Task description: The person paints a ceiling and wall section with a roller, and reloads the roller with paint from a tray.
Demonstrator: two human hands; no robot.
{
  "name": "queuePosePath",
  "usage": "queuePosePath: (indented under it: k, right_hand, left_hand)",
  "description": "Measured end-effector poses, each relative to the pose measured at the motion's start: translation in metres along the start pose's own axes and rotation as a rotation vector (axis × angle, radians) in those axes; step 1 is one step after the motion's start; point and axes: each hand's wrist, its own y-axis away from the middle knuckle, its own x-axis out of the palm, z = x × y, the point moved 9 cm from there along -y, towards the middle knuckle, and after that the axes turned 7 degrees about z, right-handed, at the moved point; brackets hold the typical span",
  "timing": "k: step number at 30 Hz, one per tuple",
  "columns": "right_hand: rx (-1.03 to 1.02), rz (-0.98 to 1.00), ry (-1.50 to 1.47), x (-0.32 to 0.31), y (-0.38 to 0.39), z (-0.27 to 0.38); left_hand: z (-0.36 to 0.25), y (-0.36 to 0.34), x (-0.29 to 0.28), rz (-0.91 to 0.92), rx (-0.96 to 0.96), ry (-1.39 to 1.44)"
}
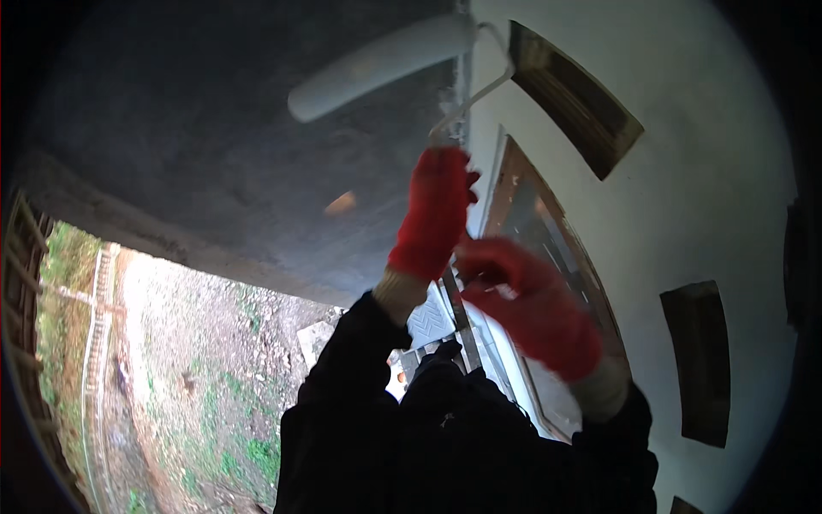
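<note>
My left hand (431, 210), in a red glove, is raised in the middle of the view with its fingers wrapped round the grip of a paint roller (377, 70). The roller's long pale sleeve reaches up and to the left across the dark ceiling, and its bent wire frame (484, 94) runs down into my fist. The grip itself is hidden by the glove. My right hand (535, 304), also red-gloved, is just below and to the right of the left one. Its fingers are curved but smeared by motion, so whether they hold anything is unclear.
The dark grey ceiling (205, 128) meets a white wall (685, 171) on the right. That wall has a brown-framed window (548, 231) and recessed dark openings (698, 364). Far below on the left lies stony ground (205, 360) with a railing (94, 360). A patterned pale board (428, 319) shows below my hands.
</note>
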Motion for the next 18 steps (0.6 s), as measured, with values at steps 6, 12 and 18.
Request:
queuePosePath:
  k: [6, 12, 18]
  right_hand:
    - [-0.21, -0.198, 0.405, 0.059, 0.001, -0.011]
    - [-0.504, -0.277, 0.414, 0.046, 0.013, 0.021]
    - [0.196, -0.057, -0.243, 0.04, 0.003, -0.024]
  left_hand:
    - [-0.027, -0.046, -0.001, -0.015, 0.2, 0.08]
    - [-0.023, -0.061, 0.012, 0.021, 0.321, -0.104]
    - [-0.055, -0.045, 0.057, 0.031, 0.718, -0.867]
